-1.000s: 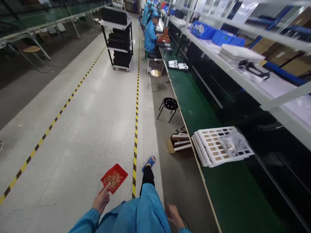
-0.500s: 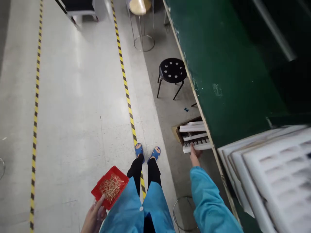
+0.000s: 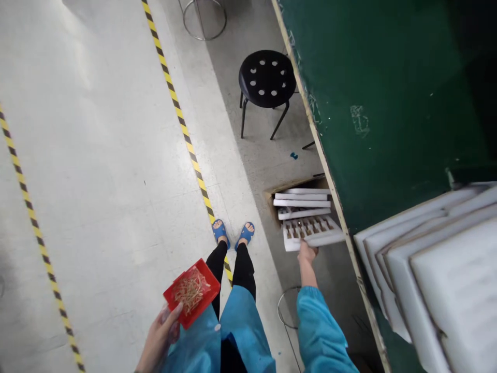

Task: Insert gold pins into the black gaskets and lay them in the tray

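Observation:
At the lower middle, my left hand [image 3: 165, 326] grips the near corner of a red tray [image 3: 212, 298], thumb over its rim. Thin gold-coloured pin-like pieces [image 3: 190, 291] lie heaped in it. Beside the table edge, my right hand [image 3: 307, 253] is closed on the front edge of a white foam tray [image 3: 322, 239]. Small brownish parts [image 3: 306, 226] sit in that tray's slots. It tilts out of a cardboard box [image 3: 274, 199], partly under the table, where more white foam sheets [image 3: 302, 203] are stacked. The fingers under the foam tray are hidden.
A green-topped table [image 3: 373, 140] runs along the right, with white foam sheets [image 3: 454, 290] leaning in a pile on it. Under its edge stands a black stool [image 3: 267, 77]. Yellow-black tape [image 3: 186, 134] lines the floor near my feet. A metal ring base [image 3: 285, 311] stands by my right arm.
My right hand has drawn the foam tray's front edge up and tilted it, showing more of its slots. The red tray has shifted right and slightly up in view as the camera turned.

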The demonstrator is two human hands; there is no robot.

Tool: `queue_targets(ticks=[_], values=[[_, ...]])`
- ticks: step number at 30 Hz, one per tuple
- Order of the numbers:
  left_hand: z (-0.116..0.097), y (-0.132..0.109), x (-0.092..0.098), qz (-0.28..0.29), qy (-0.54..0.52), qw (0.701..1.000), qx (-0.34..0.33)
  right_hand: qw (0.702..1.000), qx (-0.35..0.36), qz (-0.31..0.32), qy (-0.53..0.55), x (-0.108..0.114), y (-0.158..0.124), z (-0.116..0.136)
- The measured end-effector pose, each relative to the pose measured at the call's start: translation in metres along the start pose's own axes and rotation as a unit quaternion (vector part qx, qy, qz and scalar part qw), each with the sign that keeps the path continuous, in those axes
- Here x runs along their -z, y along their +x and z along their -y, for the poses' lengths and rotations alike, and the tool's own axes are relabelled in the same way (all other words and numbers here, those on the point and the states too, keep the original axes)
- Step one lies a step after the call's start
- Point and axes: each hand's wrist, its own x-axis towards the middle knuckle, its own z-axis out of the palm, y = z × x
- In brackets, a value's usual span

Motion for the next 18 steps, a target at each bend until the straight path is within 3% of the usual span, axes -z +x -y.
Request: queue_targets(ticks=[2, 6, 11, 18], values=[[-0.012, 0.000, -0.015, 0.049, 0.026, 0.998, -0.034, 0.999, -0.029, 0.028, -0.001, 0.003, -0.021, -0.019], [-0.032, 0.005, -0.054, 0.095, 0.074, 0.991, -0.065, 0.995, -0.058, 0.078, 0.003, 0.001, -0.062, -0.050], [-0.042, 0.013, -0.097, 0.143, 0.107, 0.982, -0.062, 0.993, -0.052, 0.104, 0.020, -0.008, -0.094, -0.064], [-0.051, 0.016, -0.116, 0.157, 0.141, 0.976, -0.044, 0.992, -0.057, 0.105, 0.024, -0.022, -0.112, -0.064]])
